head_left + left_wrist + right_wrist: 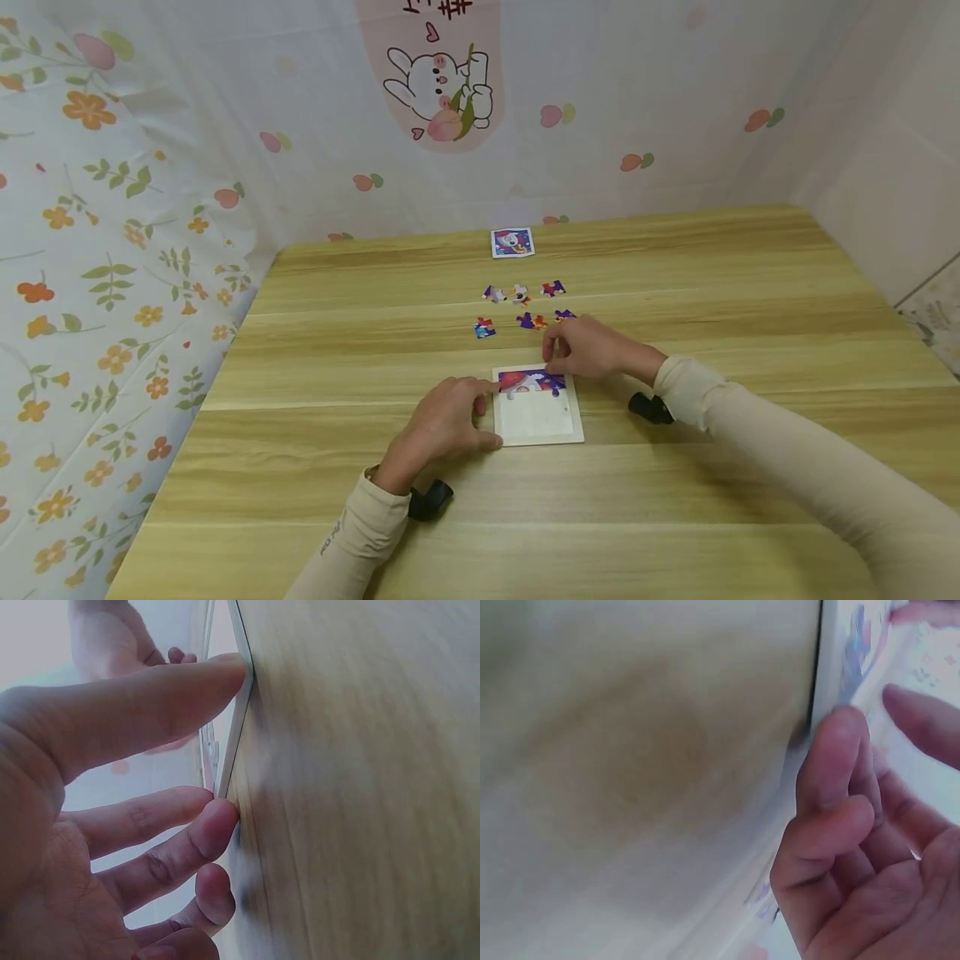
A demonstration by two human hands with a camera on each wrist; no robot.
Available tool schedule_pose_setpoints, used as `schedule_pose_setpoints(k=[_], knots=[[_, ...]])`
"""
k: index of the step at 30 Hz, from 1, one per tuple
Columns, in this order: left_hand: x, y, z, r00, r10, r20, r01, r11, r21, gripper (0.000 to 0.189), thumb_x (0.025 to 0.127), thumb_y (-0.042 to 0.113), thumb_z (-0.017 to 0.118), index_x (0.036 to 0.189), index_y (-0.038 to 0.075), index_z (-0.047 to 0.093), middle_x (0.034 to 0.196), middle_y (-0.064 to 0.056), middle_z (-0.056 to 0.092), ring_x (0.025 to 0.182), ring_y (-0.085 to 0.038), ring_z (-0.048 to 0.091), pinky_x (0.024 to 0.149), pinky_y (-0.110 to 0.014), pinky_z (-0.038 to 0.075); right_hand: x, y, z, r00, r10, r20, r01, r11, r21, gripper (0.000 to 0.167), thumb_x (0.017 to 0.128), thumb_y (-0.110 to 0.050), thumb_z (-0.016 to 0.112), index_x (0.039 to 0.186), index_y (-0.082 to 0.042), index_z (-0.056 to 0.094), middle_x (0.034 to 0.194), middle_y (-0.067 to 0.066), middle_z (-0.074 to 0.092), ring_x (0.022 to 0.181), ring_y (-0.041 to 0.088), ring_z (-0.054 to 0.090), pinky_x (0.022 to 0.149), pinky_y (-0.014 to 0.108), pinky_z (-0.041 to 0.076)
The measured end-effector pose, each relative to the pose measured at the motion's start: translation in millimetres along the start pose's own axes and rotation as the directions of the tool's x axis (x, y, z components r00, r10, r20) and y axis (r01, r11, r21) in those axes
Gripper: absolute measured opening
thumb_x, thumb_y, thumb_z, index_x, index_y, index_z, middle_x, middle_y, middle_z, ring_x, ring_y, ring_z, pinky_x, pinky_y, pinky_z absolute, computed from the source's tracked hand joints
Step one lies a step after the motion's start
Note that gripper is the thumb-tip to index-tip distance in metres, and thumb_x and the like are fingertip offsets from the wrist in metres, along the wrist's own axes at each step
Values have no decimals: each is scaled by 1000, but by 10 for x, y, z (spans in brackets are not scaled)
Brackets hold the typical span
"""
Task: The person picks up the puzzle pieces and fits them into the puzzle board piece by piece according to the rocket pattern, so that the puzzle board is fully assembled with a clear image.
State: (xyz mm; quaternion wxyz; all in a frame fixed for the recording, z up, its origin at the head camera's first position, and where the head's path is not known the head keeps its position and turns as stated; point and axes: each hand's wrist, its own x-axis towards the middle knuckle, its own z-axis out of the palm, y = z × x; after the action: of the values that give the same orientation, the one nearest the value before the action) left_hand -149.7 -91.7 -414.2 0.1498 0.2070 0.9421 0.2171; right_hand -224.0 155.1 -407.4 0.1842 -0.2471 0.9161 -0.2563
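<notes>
A white puzzle tray [536, 419] lies on the wooden table between the hands, its top strip filled with a colourful picture [531, 381]. My left hand [446, 421] steadies its left side. In the left wrist view the straight thumb [165, 705] touches a corner, and fingertips [217, 825] rest along the edge. My right hand [588, 347] is at the upper right corner, thumb over the picture strip. In the right wrist view its bent fingers [832, 765] meet the tray edge, with a gap to the thumb [922, 724] and no piece showing there.
Several loose jigsaw pieces [552, 288] lie beyond the tray, one piece [565, 315] right beside my right hand. Farther back is a small square picture card [512, 242]. A printed curtain [315, 108] hangs behind the table. Black wrist devices [431, 500] sit under both wrists.
</notes>
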Motion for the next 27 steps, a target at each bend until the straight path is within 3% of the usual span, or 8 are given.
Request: schedule_pose_setpoints(k=[6, 14, 21, 27], knots=[[5, 0, -4, 1000, 0, 3, 0, 1000, -2, 68, 70, 29, 91, 130, 9, 68, 80, 3, 54, 73, -14, 45, 61, -24, 31, 176, 21, -122, 1000, -14, 12, 14, 999, 32, 10, 94, -20, 69, 97, -11, 71, 68, 1, 59, 59, 12, 50, 56, 25, 39], [-1, 2, -22, 1000, -12, 10, 12, 1000, -2, 68, 70, 29, 91, 131, 9, 67, 81, 2, 55, 73, -14, 45, 61, -24, 32, 541, -72, -221, 996, -48, -74, 47, 999, -18, 10, 93, -19, 70, 96, -10, 71, 71, 3, 61, 63, 14, 51, 60, 27, 39], [5, 3, -20, 1000, -8, 12, 8, 1000, -4, 67, 70, 29, 91, 130, 8, 68, 82, 2, 55, 73, -14, 46, 61, -24, 32, 852, -226, -286, 995, 20, -94, -21, 1000, -9, 15, 94, -24, 69, 101, -11, 70, 84, 6, 65, 65, 15, 55, 60, 27, 43], [19, 6, -13, 1000, -7, 11, 8, 1000, -3, 66, 70, 30, 91, 128, 8, 68, 82, 3, 55, 73, -14, 46, 61, -24, 32, 1025, -283, -285, 980, 112, -166, -127, 988, -86, 21, 93, -26, 69, 103, -8, 67, 98, 10, 68, 75, 22, 57, 69, 33, 48]])
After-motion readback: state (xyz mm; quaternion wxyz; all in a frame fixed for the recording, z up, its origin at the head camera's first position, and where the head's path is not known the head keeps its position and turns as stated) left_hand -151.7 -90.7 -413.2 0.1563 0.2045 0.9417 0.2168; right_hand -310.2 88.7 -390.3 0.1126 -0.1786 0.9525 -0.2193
